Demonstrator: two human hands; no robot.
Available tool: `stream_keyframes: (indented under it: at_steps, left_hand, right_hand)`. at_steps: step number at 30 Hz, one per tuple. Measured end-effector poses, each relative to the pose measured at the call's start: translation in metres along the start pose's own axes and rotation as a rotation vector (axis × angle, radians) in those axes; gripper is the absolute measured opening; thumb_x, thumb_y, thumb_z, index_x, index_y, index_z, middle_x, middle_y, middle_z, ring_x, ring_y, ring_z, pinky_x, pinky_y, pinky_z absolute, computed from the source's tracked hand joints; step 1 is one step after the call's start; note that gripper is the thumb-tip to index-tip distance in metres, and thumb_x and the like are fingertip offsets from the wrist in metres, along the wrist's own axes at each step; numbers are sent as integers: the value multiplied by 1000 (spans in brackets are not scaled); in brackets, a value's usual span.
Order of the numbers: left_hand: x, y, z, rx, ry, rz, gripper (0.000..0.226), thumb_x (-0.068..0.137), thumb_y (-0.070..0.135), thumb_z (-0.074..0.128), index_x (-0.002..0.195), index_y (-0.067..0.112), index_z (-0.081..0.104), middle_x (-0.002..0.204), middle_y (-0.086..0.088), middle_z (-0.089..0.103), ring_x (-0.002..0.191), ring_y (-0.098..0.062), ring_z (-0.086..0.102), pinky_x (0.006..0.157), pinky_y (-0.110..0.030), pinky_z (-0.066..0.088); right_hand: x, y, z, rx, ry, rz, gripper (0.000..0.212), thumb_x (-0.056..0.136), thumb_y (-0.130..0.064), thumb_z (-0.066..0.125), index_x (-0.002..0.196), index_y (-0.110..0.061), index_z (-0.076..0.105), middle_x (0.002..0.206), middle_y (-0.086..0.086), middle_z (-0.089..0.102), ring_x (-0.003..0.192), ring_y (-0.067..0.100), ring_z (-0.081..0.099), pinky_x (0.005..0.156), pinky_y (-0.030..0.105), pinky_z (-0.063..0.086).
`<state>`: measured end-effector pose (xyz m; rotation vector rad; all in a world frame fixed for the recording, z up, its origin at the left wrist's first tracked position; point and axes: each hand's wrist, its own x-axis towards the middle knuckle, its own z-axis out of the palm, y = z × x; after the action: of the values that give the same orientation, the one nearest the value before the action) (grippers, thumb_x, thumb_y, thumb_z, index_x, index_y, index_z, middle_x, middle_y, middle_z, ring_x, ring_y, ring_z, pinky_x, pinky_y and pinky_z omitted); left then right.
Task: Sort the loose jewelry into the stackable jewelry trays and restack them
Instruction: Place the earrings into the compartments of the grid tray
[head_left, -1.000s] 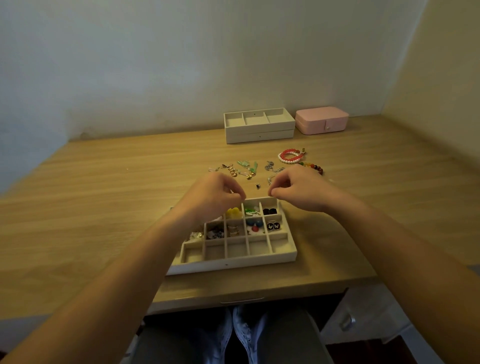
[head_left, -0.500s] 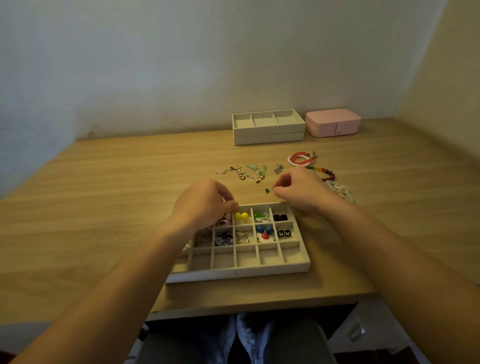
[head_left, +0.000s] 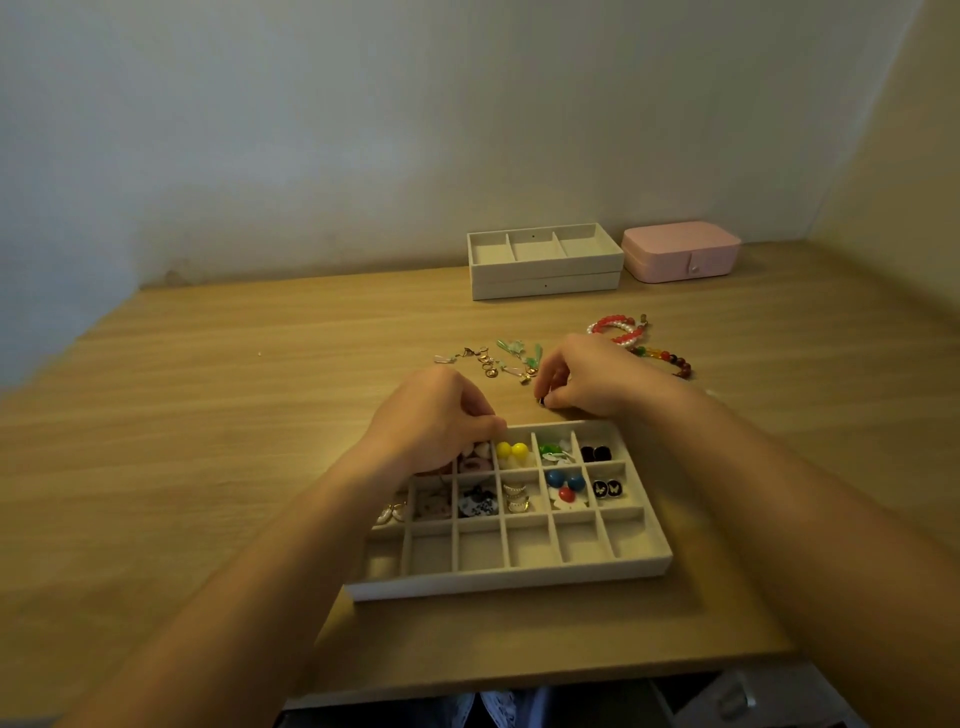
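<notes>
The tray (head_left: 509, 583) sits on the table (head_left: 208, 441) right in front of the person, its far two rows filled. The left hand (head_left: 436, 415) curls over the tray's 11 o'clock corner; whether it holds anything, I cannot tell. The right hand (head_left: 587, 379), just past the far rim at 12 o'clock, pinches a dark stud (head_left: 541, 401) at the tabletop. Loose earrings (head_left: 493, 361) lie farther at 12 – bracelets (head_left: 618, 332) at 1. Two stacked trays (head_left: 545, 283) and a pink box (head_left: 680, 257) stand by the wall.

Compartment tray (head_left: 509, 582) nearest on the table (head_left: 208, 467), loose jewelry (head_left: 498, 364) behind it, stacked trays (head_left: 545, 283) farthest back, case (head_left: 680, 254) to their right
</notes>
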<state>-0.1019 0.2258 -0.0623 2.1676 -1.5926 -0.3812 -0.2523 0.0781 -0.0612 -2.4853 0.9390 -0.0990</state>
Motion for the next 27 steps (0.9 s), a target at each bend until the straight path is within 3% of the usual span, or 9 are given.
stream_keyframes:
  at_steps: [3, 7, 11, 14, 16, 17, 20, 24, 27]
  left_hand:
    - [5, -2, 1, -21, -3, 11, 16, 85, 44, 75, 89, 28, 79, 84, 11, 73, 81, -5, 64, 79, -38, 59]
    - [17, 6, 10, -6, 61, 52, 19, 85, 45, 75, 91, 27, 80, 85, 9, 74, 79, -7, 64, 78, -39, 58]
    - [36, 14, 17, -11, 69, 51, 20, 85, 47, 74, 89, 28, 79, 79, 9, 72, 75, -10, 64, 76, -39, 57]
    - [41, 13, 14, -70, 81, 73, 15, 88, 40, 73, 92, 27, 79, 80, 11, 68, 79, -8, 63, 71, -27, 52]
    - [37, 8, 7, -228, 145, 80, 12, 91, 32, 71, 98, 25, 76, 81, 12, 68, 77, 1, 63, 60, -11, 43]
    - [32, 4, 2, -344, 205, 67, 10, 91, 28, 71, 99, 23, 74, 82, 11, 70, 73, 3, 63, 60, -10, 43]
    - [12, -3, -10, -709, 366, 55, 10, 89, 14, 71, 99, 15, 71, 85, -2, 74, 73, -6, 66, 65, -24, 52]
    - [-12, -6, -14, -1076, 331, 44, 10, 92, 9, 67, 102, 10, 68, 90, -7, 72, 83, -18, 70, 68, -27, 57]
    - [-17, -13, -12, -1223, 298, 26, 16, 88, 12, 72, 104, 10, 69, 95, -9, 74, 89, -21, 71, 73, -28, 57]
  right_hand:
    - [2, 0, -4, 76, 40, -12, 14, 94, -16, 70, 96, -29, 74, 101, -12, 63, 99, 7, 58, 77, 23, 47]
    - [-1, -8, -19, 234, 172, -76, 15, 95, -18, 69, 92, -32, 69, 101, -11, 66, 93, 7, 60, 71, 22, 48]
    - [-7, -20, -27, 419, 134, -149, 11, 94, -14, 70, 97, -25, 71, 96, -3, 73, 87, 13, 71, 73, 26, 60]
    - [-9, -27, -23, 522, 150, -197, 10, 93, -12, 71, 101, -19, 73, 95, 1, 74, 87, 14, 72, 78, 30, 62]
    - [-10, -30, -20, 587, 168, -224, 12, 92, -13, 72, 103, -17, 74, 96, 3, 74, 88, 16, 72, 78, 31, 62]
    - [-11, -32, -17, 619, 168, -237, 13, 92, -13, 72, 105, -15, 74, 96, 3, 74, 88, 17, 72, 78, 30, 62]
    - [-14, -41, -9, 694, 164, -265, 15, 93, -11, 71, 107, -14, 77, 95, 2, 75, 88, 16, 71, 75, 26, 60]
    - [-16, -55, 2, 715, 172, -298, 20, 96, -5, 65, 110, -13, 77, 97, 3, 75, 90, 16, 72, 76, 25, 59]
    - [-19, -61, 7, 773, 170, -303, 21, 97, -3, 63, 113, -9, 75, 101, 6, 75, 91, 15, 72, 75, 24, 59]
